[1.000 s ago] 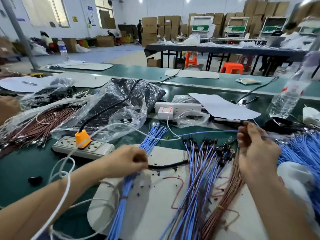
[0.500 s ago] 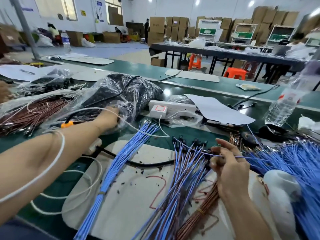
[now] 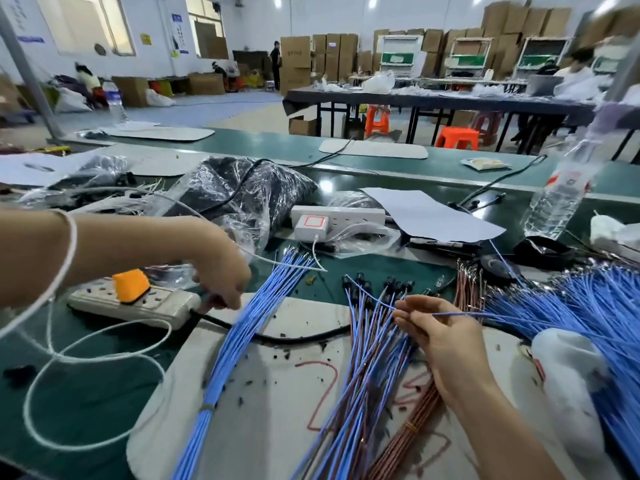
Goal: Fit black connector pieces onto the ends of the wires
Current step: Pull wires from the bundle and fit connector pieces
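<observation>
1. Green bench top point(image 3: 86, 393) with a white mat point(image 3: 277, 403) on it carries the work; cartons line the workshop's back wall.
2. One single blue wire point(image 3: 450, 314) is the piece in hand. The right hand point(image 3: 440, 337) pinches it between thumb and fingertips above the mat, and the rest trails right into the loose blue heap point(image 3: 588, 306). Its bare end is too fine to make out.
3. The left hand point(image 3: 221, 271) was at the clear bag of black connector pieces point(image 3: 249, 192) half a second ago. It has since drawn back and now hangs over the end of the beige power strip point(image 3: 152, 308), fingers curled downward. Something dark shows at the fingertips, but I cannot tell whether it is a connector or the black cable behind.
4. Judged from that, the fetch is likely over and the fitting comes next. The hands are well apart, so they must meet first.
5. Counts:
   - one wire held;
   - one tied blue bundle point(image 3: 239, 341);
   - one fan of finished wires point(image 3: 377, 341), with at least six fitted connectors point(image 3: 360, 284) visible;
   - one tied brown bundle point(image 3: 415, 427);
   - one connector bag;
   - two power strips, the beige one and a white power strip point(image 3: 337, 214);
   - one paper sheet point(image 3: 433, 216);
   - one water bottle point(image 3: 557, 202) nearby.
</observation>
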Tool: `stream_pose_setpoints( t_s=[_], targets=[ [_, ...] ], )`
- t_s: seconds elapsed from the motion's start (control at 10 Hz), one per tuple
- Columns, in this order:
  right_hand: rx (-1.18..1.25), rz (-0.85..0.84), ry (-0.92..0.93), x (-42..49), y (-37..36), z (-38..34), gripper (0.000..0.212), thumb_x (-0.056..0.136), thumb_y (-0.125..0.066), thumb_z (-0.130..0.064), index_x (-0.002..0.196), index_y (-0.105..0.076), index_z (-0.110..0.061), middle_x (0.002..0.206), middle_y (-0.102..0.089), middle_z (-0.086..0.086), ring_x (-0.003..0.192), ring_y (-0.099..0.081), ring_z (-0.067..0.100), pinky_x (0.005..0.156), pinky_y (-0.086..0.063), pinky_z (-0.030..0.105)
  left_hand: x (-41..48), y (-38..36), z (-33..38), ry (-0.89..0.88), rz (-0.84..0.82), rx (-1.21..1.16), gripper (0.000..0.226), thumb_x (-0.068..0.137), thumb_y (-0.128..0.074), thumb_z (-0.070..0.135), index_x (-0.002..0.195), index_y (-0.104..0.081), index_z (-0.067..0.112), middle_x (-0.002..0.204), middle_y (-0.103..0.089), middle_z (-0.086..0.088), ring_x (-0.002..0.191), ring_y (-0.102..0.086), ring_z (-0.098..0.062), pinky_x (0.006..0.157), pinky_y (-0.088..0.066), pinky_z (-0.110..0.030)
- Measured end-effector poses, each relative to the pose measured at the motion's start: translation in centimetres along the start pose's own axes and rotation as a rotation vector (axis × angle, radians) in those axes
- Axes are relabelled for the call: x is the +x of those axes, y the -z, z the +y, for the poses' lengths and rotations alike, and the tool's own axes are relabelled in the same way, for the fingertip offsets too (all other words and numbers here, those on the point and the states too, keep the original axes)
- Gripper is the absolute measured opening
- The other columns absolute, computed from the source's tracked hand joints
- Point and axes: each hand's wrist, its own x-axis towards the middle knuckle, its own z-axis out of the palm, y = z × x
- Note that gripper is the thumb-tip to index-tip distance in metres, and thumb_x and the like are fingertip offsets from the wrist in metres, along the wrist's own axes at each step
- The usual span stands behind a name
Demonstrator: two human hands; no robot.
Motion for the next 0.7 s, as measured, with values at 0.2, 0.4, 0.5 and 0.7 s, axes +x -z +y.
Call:
stream_pose_setpoints(
  t_s=[0.2,0.4,0.5,0.7],
  targets=[
    [0.054,0.088,0.147,-0.1,-0.2,-0.2,0.016,0.098,-0.045,0.000,0.098,-0.060,-0.005,0.087,-0.075,0.010,0.076,-0.073,0.021,0.065,-0.058,0.022,0.0,0.8,7.2,-0.885,0.263,-1.187,0.018,0.097,-0.050,0.022,0.094,-0.065,0.013,0.075,-0.064,0.001,0.059,-0.053,-0.006,0.057,-0.046,-0.015],
    [0.094,0.143,0.275,-0.3,0.2,-0.6,0.021,0.102,-0.041,-0.013,0.098,-0.059,-0.003,0.080,-0.074,0.012,0.067,-0.071,0.022,0.060,-0.056,0.022,7.6,-3.2,12.3,-0.469,1.193,-0.866,0.035,0.097,-0.052,0.022,0.132,-0.053,0.027,0.097,-0.058,0.022,0.087,-0.052,0.013,0.076,-0.035,-0.005],
    [0.145,0.145,0.316,-0.4,0.1,-0.9,0.022,0.103,-0.036,-0.020,0.097,-0.055,-0.009,0.078,-0.072,0.019,0.062,-0.070,0.027,0.057,-0.057,0.027,7.9,-3.3,12.2,-0.528,1.251,-0.860,0.013,0.095,-0.056,0.023,0.103,-0.064,0.029,0.088,-0.060,0.024,0.085,-0.055,0.008,0.074,-0.040,-0.013],
    [0.026,0.083,0.315,-0.6,-0.4,-0.2,0.027,0.089,-0.047,-0.026,0.105,-0.059,-0.007,0.085,-0.072,0.013,0.076,-0.071,0.026,0.066,-0.057,0.024,7.5,-3.9,11.8,-0.621,1.268,-0.963,0.012,0.093,-0.059,0.023,0.088,-0.063,0.033,0.080,-0.064,0.017,0.077,-0.059,-0.003,0.066,-0.042,-0.011]
  ],
)
